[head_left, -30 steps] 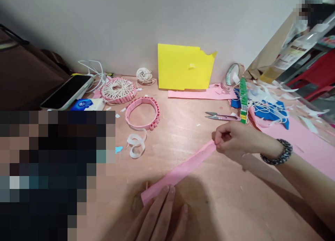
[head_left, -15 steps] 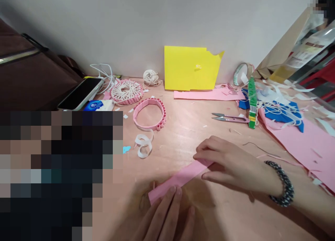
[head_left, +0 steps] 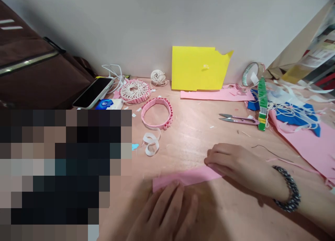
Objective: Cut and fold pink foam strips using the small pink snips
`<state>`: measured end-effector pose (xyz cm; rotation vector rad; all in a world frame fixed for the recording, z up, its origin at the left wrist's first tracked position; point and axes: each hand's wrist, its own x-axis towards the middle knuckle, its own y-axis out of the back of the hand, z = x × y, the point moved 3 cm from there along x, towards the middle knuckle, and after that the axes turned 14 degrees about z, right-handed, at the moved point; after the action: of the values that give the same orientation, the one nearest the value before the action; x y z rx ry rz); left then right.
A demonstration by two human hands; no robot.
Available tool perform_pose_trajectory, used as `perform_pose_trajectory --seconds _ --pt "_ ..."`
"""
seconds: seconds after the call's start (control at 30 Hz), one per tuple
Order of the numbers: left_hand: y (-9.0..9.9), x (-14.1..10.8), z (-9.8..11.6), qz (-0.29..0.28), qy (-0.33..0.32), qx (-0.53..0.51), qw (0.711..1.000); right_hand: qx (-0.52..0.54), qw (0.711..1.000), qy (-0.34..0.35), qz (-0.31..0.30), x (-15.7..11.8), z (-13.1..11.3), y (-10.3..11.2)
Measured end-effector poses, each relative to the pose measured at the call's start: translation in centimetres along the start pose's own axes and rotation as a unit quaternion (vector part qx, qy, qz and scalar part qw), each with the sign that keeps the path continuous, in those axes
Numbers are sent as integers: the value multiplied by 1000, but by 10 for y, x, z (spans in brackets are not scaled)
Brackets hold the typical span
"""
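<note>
Head view: narrow pink strip (head_left: 195, 176) laid out on the tabletop (head_left: 191, 139). Pressed near its left end by the left hand (head_left: 166, 211), thumb apart, grip clasped on nothing — covered at the other end by the right hand (head_left: 234, 166), unclear whether pinched there. Already a separate length, by its look; not yet rolled or joined to anything visible. Farther back, pink ring (head_left: 157, 101) partly edged with small rolls (head_left: 171, 115) — one stretch bare, so seemingly unfinished.

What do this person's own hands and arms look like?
The right hand is ungloved, with a chunky, dark speckled bracelet around the wrist; no sleeve shows above it. The left hand is also ungloved, its wrist out of view.
</note>
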<state>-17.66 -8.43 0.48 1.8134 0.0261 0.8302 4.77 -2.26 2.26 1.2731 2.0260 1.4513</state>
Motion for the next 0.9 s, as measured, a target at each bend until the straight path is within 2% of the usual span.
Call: perform_pose_trajectory --seconds 0.1,0.13,0.2,0.27,0.33,0.43,0.5,0.53,0.57,0.67,0.7,0.73,0.77,0.8,0.83,0.87,0.9 --pt "1 5 -8 -45 19 30 998 1 1000 -11 -26 -3 -13 -5" --pt "0 6 -9 -44 27 31 998 -1 999 -23 -28 -5 -18 -6" --pt "-3 6 -6 -7 48 -3 999 -4 998 -62 -26 -6 -24 -8" --pt "-5 4 -2 51 78 -87 992 19 992 -118 -27 -7 -29 -7" --pt "-8 1 0 72 134 -202 968 81 981 -174 -24 -6 -33 -7" --pt "-12 1 -5 -15 217 -419 882 185 958 -218 31 -4 -44 -6" --pt "-10 5 -12 -62 261 -516 814 237 948 -197 81 -3 -55 -6" --pt "-9 8 -17 -66 295 -547 781 253 948 -168 97 -2 -63 -7" --pt "-7 11 -21 -67 339 -577 740 257 951 -134 107 -1 -70 -7" --pt "-7 19 -23 -72 475 -673 562 238 967 -32 87 5 -80 -3" --pt "-8 20 -21 -72 510 -682 519 219 971 -28 89 8 -75 1" --pt "-10 21 -20 -71 544 -680 487 194 975 -36 99 11 -63 6" --pt "-12 22 -20 -68 574 -670 465 152 975 -76 141 13 -45 13" --pt "-13 23 -20 -66 595 -661 453 71 966 -112 221 14 -22 22" --pt "-15 24 -20 -68 603 -655 450 -15 955 -125 268 14 1 29" --pt "-17 24 -21 -66 603 -653 452 -99 945 -132 281 14 25 33" --pt "-18 25 -23 -59 599 -656 456 -171 937 -150 265 13 49 35"
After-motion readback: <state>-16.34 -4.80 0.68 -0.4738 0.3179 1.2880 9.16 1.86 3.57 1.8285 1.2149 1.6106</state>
